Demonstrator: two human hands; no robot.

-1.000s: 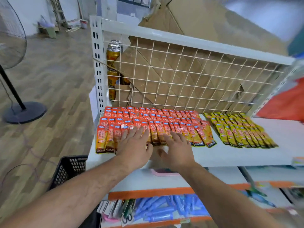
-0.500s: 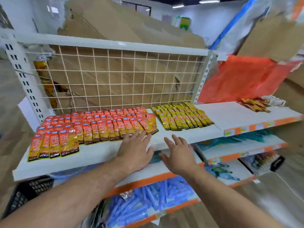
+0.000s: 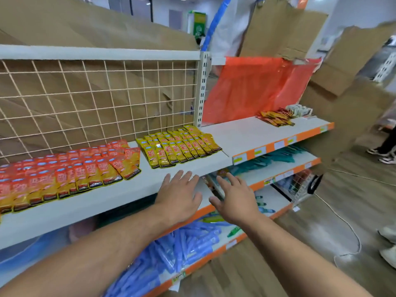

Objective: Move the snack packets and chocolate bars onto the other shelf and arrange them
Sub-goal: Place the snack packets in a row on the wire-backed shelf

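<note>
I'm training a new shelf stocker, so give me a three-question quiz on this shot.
1. True or false: the left hand and right hand hold nothing.
2. The packets nearest the post are: A red, B yellow, C blue.
3. Fill in: the far pile lies to the ____ of the post.
Key: 1 true; 2 B; 3 right.

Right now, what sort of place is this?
Probably a small shop, or a mock one being set up: tiered metal shelving with orange price-label strips, red snack packets and yellow snack packets faced in rows, and cardboard sheets behind the wire grid.
</note>
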